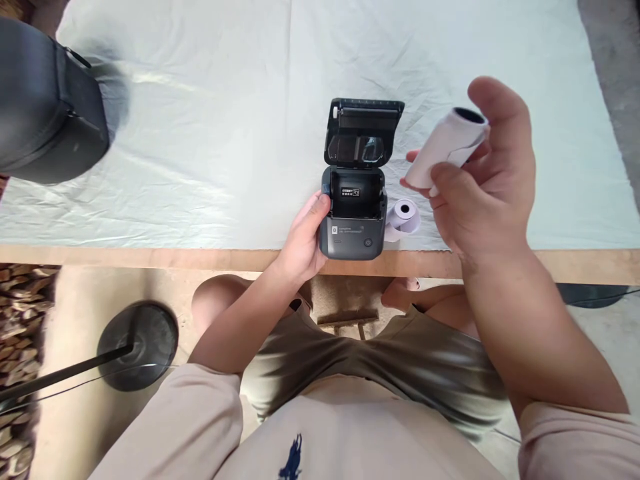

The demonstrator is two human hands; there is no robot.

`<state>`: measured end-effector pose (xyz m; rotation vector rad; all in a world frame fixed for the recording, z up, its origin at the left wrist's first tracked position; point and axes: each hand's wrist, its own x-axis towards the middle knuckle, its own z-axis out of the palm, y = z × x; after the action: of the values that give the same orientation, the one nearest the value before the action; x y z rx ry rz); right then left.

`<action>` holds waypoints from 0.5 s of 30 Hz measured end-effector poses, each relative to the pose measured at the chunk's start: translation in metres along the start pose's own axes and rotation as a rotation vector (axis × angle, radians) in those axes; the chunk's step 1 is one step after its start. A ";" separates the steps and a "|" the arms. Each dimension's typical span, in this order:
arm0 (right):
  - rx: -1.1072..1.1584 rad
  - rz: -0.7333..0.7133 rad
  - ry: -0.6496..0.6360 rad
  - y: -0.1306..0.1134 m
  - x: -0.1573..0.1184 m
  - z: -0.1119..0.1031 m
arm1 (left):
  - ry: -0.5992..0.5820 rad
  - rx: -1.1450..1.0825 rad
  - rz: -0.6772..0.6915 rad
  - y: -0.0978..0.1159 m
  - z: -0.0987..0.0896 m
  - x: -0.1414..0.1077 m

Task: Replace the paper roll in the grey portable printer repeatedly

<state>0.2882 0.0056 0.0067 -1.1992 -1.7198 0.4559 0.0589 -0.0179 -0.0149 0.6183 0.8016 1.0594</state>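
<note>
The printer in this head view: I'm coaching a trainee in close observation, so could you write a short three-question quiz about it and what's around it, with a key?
1. True or false: the left hand grasps the printer while its lid stands open.

2. Multiple choice: what does the right hand hold?
a) a black case
b) a white roll
c) a power cable

3. Short answer: what sits on the cloth just to the right of the printer, as the wearer sees it?

Key
1. True.
2. b
3. A second white roll, with some of its paper loose.
</note>
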 end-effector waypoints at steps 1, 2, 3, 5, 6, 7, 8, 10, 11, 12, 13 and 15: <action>0.049 -0.057 0.003 -0.011 -0.002 0.002 | 0.008 0.003 0.004 0.000 0.000 0.000; 0.095 -0.104 0.010 -0.021 -0.003 0.004 | 0.016 0.004 0.012 -0.001 0.001 -0.001; 0.118 -0.139 0.018 -0.031 -0.005 0.005 | 0.022 0.004 0.023 -0.001 0.002 -0.001; 0.000 -0.185 0.005 -0.046 -0.007 0.010 | 0.019 0.006 0.044 -0.002 0.003 -0.002; -0.084 -0.202 -0.014 -0.050 -0.008 0.012 | 0.013 0.009 0.052 -0.002 0.004 -0.003; -0.164 -0.221 -0.033 -0.052 -0.008 0.014 | 0.007 0.013 0.059 -0.002 0.005 -0.004; -0.235 -0.249 -0.049 -0.053 -0.008 0.017 | 0.002 0.016 0.064 -0.002 0.006 -0.004; -0.354 -0.266 -0.091 -0.050 -0.008 0.021 | -0.001 0.016 0.073 -0.002 0.008 -0.006; -0.400 -0.256 -0.109 -0.048 -0.008 0.023 | -0.005 0.012 0.074 -0.002 0.008 -0.006; -0.437 -0.242 -0.124 -0.045 -0.007 0.025 | -0.010 0.006 0.074 -0.003 0.008 -0.006; -0.464 -0.233 -0.128 -0.043 -0.008 0.026 | -0.017 0.000 0.073 -0.003 0.008 -0.006; -0.503 -0.214 -0.120 -0.041 -0.008 0.029 | -0.023 -0.008 0.071 -0.003 0.008 -0.006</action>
<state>0.2432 -0.0138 0.0187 -1.3301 -2.1160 -0.0441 0.0654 -0.0257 -0.0113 0.6546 0.7596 1.1183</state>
